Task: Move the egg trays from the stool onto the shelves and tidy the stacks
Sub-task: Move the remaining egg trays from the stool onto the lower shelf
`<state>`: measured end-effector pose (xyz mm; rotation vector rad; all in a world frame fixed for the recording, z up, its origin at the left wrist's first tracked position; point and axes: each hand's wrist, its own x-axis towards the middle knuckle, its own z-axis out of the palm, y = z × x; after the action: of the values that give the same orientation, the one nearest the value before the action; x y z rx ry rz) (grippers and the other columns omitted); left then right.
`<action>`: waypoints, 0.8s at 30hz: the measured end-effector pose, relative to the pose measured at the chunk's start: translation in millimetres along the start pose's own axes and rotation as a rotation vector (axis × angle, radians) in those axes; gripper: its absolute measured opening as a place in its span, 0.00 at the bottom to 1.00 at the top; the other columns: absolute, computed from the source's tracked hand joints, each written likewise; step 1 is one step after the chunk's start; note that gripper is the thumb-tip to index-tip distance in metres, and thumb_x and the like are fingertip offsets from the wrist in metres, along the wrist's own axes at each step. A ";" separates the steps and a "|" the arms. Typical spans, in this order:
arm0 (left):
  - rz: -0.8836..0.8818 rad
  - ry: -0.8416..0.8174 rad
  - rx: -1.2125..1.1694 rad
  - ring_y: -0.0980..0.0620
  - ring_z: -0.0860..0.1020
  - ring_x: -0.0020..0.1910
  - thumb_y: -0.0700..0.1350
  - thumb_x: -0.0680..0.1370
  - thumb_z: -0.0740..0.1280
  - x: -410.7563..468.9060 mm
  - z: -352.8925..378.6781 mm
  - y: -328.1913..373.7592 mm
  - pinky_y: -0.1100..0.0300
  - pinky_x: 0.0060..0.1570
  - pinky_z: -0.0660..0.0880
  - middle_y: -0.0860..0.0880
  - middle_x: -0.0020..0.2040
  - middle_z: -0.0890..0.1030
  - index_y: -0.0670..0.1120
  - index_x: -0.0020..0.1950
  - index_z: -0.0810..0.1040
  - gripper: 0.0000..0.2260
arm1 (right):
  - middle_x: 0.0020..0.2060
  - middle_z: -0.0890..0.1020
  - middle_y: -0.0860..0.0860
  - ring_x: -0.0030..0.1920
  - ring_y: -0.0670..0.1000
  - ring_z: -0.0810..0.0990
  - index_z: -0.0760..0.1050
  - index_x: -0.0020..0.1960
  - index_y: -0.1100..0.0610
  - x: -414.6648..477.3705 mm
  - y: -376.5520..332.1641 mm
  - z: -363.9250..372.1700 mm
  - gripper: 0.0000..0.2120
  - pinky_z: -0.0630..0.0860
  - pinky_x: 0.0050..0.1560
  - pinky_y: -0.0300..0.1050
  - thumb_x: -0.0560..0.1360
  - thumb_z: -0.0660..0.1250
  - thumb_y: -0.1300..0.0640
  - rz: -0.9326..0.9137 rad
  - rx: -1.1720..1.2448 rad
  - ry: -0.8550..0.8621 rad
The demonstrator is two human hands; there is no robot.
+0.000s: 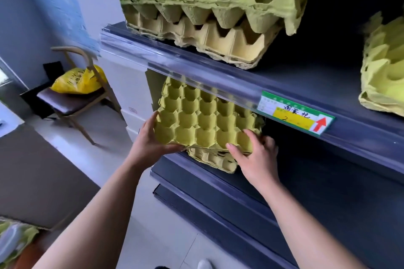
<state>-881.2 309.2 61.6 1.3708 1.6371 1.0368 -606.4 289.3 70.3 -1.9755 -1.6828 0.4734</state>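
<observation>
A yellow-green egg tray [196, 120] lies on top of a small stack of trays [214, 159] on the lower dark shelf [196, 181]. My left hand [153, 140] grips the tray's front left corner. My right hand [255, 155] holds its front right edge, fingers spread over the cups. The tray's far part is hidden under the upper shelf's front rail [196, 72]. A tall stack of trays [207, 13] stands on the upper shelf, overhanging its front edge. More trays [384, 72] sit at the right of that shelf. A few trays [13, 240] show at the bottom left.
A price label with a red arrow [295, 113] hangs on the upper shelf rail. A wooden chair [72, 100] with a yellow bag [78, 81] stands at the left by a white cabinet [122, 85]. A dark counter [32, 177] is at the near left.
</observation>
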 end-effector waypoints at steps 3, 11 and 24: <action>-0.015 -0.049 0.008 0.51 0.73 0.64 0.59 0.47 0.82 20.4 -8.1 -4.1 0.50 0.66 0.71 0.51 0.67 0.71 0.57 0.75 0.59 0.59 | 0.60 0.66 0.58 0.61 0.62 0.65 0.67 0.69 0.44 1.8 -8.1 9.9 0.34 0.67 0.64 0.54 0.68 0.62 0.30 0.023 -0.006 0.020; 0.021 -0.243 0.029 0.53 0.76 0.57 0.41 0.60 0.82 69.5 -31.6 -9.2 0.63 0.56 0.70 0.52 0.63 0.73 0.49 0.77 0.59 0.50 | 0.64 0.65 0.60 0.62 0.63 0.65 0.65 0.70 0.42 -3.7 -39.5 36.4 0.34 0.66 0.66 0.54 0.68 0.59 0.28 0.171 -0.073 0.058; 0.268 -0.268 0.486 0.43 0.68 0.68 0.54 0.66 0.78 88.2 -38.5 -23.9 0.48 0.66 0.67 0.44 0.72 0.67 0.45 0.75 0.64 0.42 | 0.68 0.64 0.62 0.67 0.62 0.63 0.64 0.72 0.46 -18.9 -76.4 46.0 0.30 0.62 0.67 0.52 0.74 0.57 0.34 0.275 -0.226 0.077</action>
<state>-938.4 389.5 50.7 1.9987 1.5878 0.5736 -697.4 286.1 75.8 -2.3739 -1.4787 0.3074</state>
